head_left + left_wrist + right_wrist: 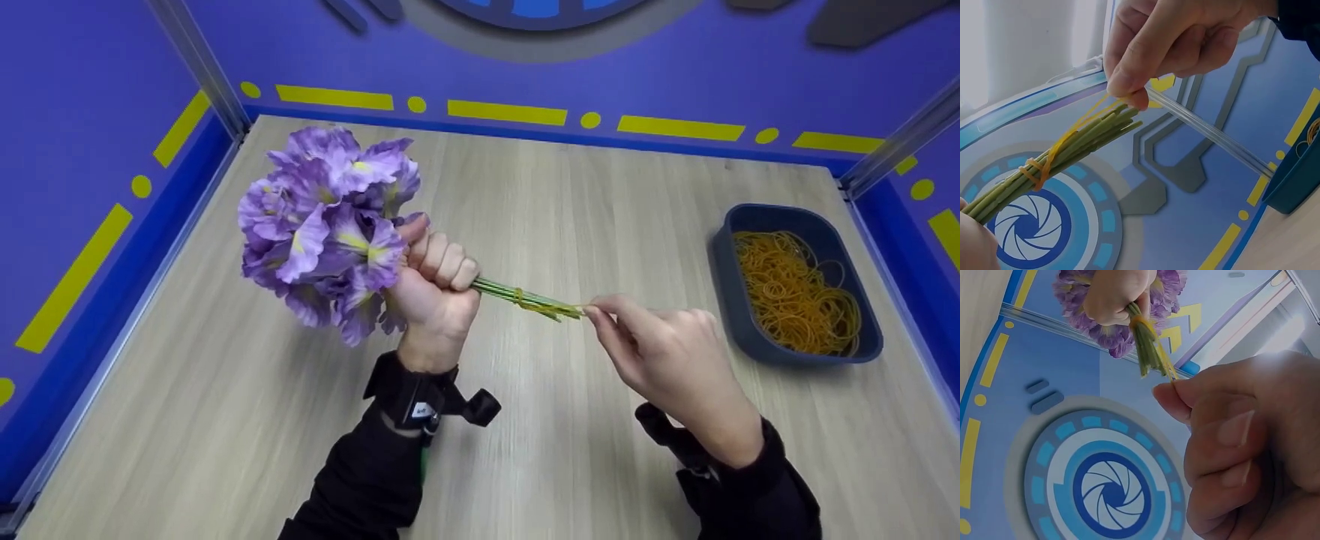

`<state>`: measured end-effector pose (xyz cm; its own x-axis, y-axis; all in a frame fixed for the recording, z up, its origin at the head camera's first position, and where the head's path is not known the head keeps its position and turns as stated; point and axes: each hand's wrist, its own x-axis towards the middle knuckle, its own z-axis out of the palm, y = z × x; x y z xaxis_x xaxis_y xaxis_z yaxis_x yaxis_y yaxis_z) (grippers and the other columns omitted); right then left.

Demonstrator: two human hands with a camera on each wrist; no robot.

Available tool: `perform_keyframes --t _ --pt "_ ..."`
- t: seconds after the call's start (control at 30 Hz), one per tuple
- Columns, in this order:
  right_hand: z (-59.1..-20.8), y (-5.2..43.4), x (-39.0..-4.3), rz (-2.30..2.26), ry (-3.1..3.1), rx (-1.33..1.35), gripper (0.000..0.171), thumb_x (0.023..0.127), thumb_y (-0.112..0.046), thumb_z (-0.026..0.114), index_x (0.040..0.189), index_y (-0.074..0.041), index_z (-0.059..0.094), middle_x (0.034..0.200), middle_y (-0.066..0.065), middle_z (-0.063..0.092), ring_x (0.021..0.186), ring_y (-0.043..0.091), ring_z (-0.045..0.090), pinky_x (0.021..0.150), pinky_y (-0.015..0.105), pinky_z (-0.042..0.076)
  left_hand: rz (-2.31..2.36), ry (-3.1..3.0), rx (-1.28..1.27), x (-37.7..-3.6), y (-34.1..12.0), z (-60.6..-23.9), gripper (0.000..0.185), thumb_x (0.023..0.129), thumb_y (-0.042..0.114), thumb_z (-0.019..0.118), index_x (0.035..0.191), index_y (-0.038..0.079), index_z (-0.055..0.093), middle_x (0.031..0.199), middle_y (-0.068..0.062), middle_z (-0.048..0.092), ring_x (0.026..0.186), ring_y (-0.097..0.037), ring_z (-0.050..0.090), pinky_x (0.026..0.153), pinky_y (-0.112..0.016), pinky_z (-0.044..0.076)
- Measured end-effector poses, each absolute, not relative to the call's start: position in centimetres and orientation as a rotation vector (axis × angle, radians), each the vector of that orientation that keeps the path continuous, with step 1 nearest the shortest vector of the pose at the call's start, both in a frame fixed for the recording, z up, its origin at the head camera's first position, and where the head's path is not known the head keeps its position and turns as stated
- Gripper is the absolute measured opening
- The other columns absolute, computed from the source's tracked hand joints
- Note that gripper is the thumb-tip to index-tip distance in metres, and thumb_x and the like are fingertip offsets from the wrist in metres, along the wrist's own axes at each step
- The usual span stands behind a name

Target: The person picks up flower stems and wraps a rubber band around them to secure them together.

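Observation:
My left hand (439,289) grips a bunch of purple artificial flowers (322,232) by the stems, blooms to the left and green stem ends (1089,138) pointing right. A yellow rubber band (1053,154) is wrapped round the stems near their ends. One loop of it runs stretched past the stem tips to my right hand (667,352), whose thumb and forefinger pinch it. In the right wrist view the pinching fingertips (1171,396) are just beyond the cut stem ends. The left hand hides the upper part of the stems.
A dark blue-grey bin (724,285) holding many yellow rubber bands (795,300) stands at the right of the wooden table (570,442). Blue printed panels (525,75) with yellow dashes border the table at the back and sides.

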<state>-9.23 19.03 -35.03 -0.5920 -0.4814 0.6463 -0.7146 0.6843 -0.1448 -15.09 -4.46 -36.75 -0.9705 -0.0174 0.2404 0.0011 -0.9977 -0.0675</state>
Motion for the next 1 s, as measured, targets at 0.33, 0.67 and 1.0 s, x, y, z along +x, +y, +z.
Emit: perform_keyframes --t 0.33,0.67,1.0 --pt "-34.9 18.3 -9.0 0.783 -2.271 1.032 0.029 0.107 -0.028 0.052 0.098 -0.008 0.072 0.065 -0.008 0.061 0.044 -0.001 0.040 0.039 0.021 0.033 -3.082 -0.568 -0.474 -14.4 -3.1 -37.0 0.049 0.082 0.022 0.081 0.059 0.019 0.038 0.050 0.011 0.021 0.044 -0.004 0.012 0.040 -0.019 0.010" --pt "-36.7 18.5 -12.5 0.716 -2.269 0.965 0.020 0.104 -0.024 0.059 0.097 -0.010 0.071 0.066 -0.005 0.061 0.046 0.003 0.040 0.042 0.027 0.037 -3.511 -0.267 -0.587 -13.6 -2.2 -36.3 0.058 0.085 0.012 0.069 0.058 0.022 0.018 0.049 0.011 0.017 0.042 -0.002 0.011 0.040 -0.018 0.006" --pt "-41.3 13.6 -12.3 0.830 -2.388 1.188 0.004 0.095 -0.012 0.070 0.094 -0.008 0.071 0.074 0.000 0.068 0.053 0.006 0.056 0.049 0.019 0.048 -3.109 0.179 -0.464 -13.8 -3.7 -36.3 0.052 0.088 0.004 0.058 0.062 0.021 0.016 0.053 0.009 0.014 0.045 -0.003 0.011 0.042 -0.018 0.008"
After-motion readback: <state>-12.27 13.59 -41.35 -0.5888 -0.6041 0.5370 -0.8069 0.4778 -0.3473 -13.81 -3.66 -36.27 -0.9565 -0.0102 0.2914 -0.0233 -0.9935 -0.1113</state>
